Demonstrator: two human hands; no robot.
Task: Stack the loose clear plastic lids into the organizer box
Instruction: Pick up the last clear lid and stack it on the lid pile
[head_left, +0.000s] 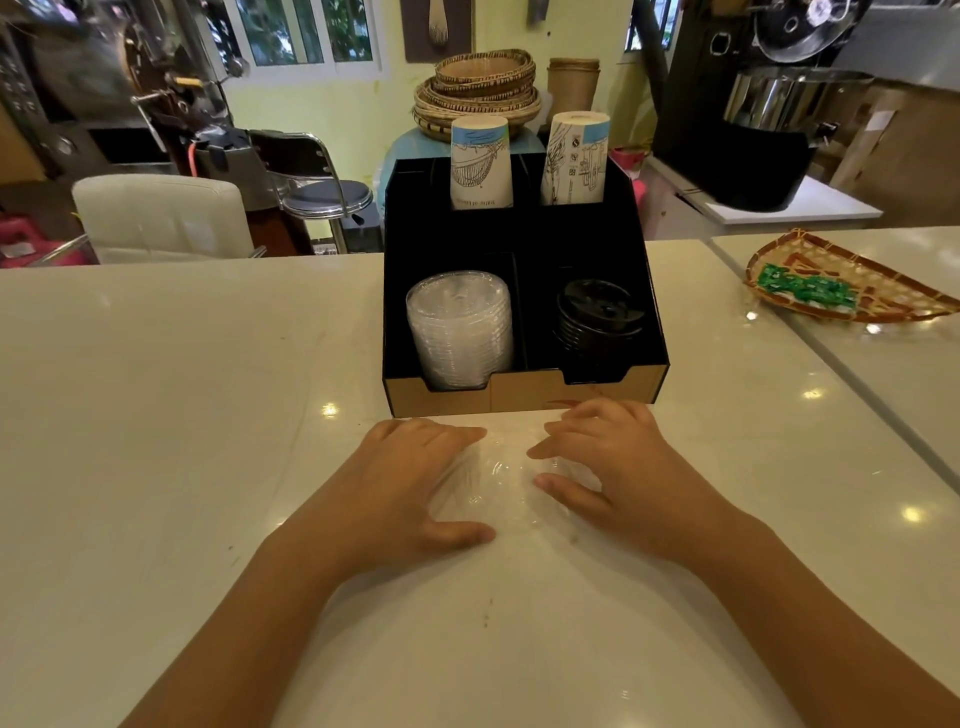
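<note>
Clear lid stack (460, 327) sits in box (524, 392); we cup last lids (501, 480) between left hand (410, 486) and right hand (618, 467), fingers spread.

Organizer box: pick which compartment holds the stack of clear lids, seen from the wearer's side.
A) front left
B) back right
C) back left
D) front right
A: the clear lid stack stands in the front-left compartment of the organizer box, beside the black lids at front right; the paper cups fill the back.
</note>
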